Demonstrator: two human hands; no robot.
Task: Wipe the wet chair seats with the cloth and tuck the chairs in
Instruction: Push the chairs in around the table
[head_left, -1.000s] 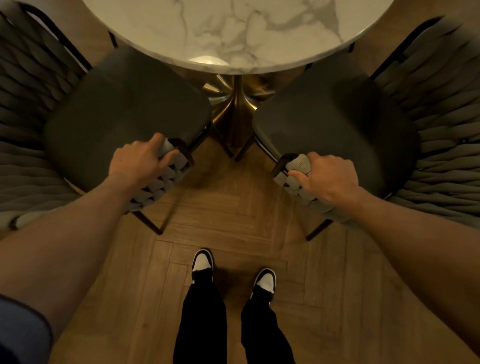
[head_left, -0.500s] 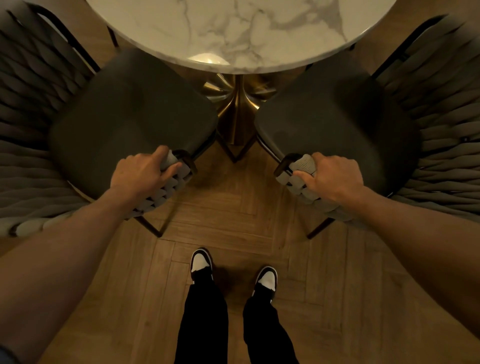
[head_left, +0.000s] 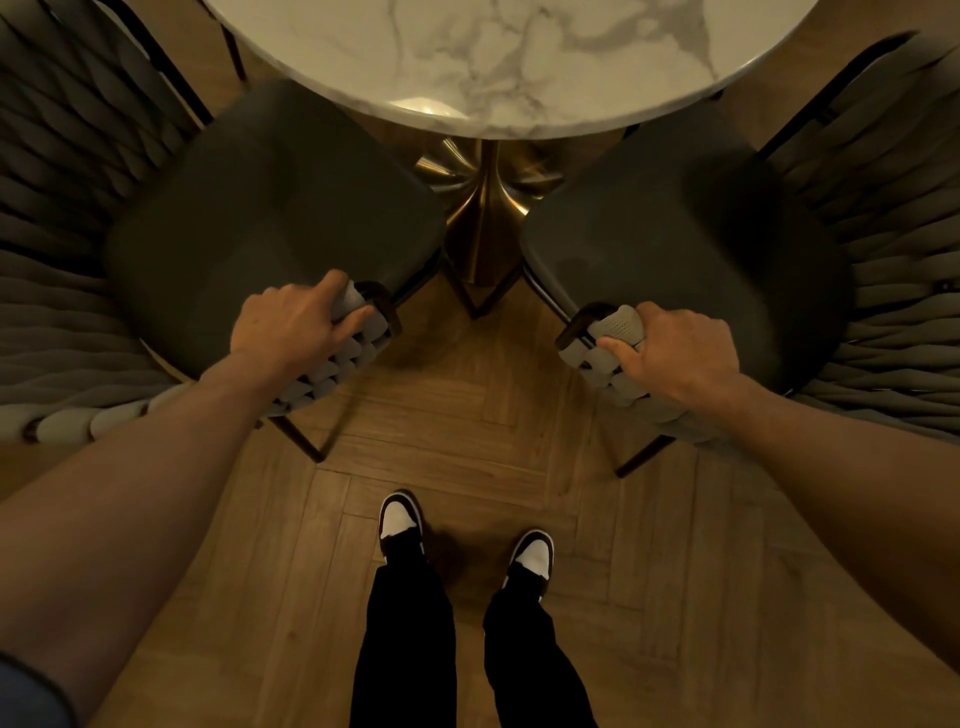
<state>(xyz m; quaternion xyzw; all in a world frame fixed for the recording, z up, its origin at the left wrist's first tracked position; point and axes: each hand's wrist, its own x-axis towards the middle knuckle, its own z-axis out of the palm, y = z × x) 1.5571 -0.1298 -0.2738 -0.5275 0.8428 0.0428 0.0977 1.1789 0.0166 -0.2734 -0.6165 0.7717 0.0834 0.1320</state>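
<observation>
While the person stood between 2 chairs, each hand gripped the woven end of a chair's backrest, a hold that suited pushing both chairs toward the desk (head_left: 509, 67) at once. The left hand (head_left: 291, 327) curled over the padded weave at the near corner of the left chair (head_left: 270, 218), fingers wrapped round its top edge. The right hand (head_left: 675, 353) clamped the matching corner of the right chair (head_left: 675, 228), thumb pressed on the pale weave. Both hands were well apart, 1 on each chair, with the shoes (head_left: 400, 525) planted on the floor (head_left: 467, 415) between them.

Both dark seats angled inward toward the gold pedestal (head_left: 483, 218), their far edges just under the marble rim. That suggested the tucking step was under way and partly done, since most of each seat showed outside the desk's edge. No cloth appeared anywhere in view; whether it lay out of frame could not be told. Neither seat showed clear wet patches in the dim light, so the wiping looked finished, though that was only a judgement. A risk was the 2 seats' inner corners meeting near the pedestal if both went in together.
</observation>
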